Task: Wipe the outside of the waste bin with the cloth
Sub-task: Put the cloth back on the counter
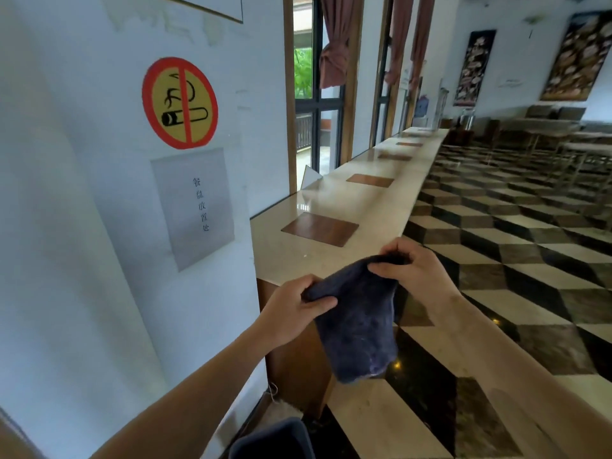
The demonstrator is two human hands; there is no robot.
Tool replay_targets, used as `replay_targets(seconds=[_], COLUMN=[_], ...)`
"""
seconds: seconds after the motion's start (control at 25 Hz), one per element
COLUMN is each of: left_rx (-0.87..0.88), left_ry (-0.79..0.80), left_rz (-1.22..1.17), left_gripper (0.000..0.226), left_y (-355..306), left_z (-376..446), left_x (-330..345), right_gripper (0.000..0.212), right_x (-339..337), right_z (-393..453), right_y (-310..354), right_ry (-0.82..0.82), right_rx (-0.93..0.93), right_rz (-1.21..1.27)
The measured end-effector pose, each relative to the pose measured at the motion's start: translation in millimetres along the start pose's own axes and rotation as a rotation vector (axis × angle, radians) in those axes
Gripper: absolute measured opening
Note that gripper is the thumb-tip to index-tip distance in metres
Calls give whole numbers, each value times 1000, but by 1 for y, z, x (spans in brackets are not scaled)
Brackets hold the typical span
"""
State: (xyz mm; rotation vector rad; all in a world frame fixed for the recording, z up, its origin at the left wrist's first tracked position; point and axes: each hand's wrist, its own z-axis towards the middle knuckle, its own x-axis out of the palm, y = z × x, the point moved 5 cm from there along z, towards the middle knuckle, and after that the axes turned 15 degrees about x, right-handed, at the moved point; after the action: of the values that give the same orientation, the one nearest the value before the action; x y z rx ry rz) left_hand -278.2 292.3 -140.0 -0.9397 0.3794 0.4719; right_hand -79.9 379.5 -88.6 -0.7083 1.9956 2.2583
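Two arms are held forward; a dark blue cloth (pixel 357 321) is pinched by the left hand (pixel 291 309) and right hand (pixel 414 270), hanging below the fingers. A dark bin (pixel 275 440) sits far beneath; a counter (pixel 331 207) lies beyond.

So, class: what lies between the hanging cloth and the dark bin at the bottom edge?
In the head view, nothing: only bare checkered floor separates the cloth from the bin.

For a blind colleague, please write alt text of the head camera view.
Two bare hands, left hand and right hand, hold up a dark blue cloth beside a long counter. A dark bin rim shows at the bottom edge, near a no-smoking sign.
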Motion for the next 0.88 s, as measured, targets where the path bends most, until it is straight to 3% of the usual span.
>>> replay_targets(seconds=[0.12,0.24,0.64,0.88], left_rx=[-71,-144,-93,-86], left_ry=[-111,-221,-361,-417], left_rz=[-143,-330,-174,-127], left_gripper=[4,9,7,3], left_y=[-1,8,57,88], left_z=[16,38,142,221], left_x=[-13,-9,51,93], right_gripper=[9,10,13,11], right_x=[-5,-13,-65,-105], right_z=[6,15,128,218], right_y=[-3,-6,-54,-90], right_ry=[-28,-51,-117,-80], right_rx=[82,28,25,67], right_rz=[87,67,95,328])
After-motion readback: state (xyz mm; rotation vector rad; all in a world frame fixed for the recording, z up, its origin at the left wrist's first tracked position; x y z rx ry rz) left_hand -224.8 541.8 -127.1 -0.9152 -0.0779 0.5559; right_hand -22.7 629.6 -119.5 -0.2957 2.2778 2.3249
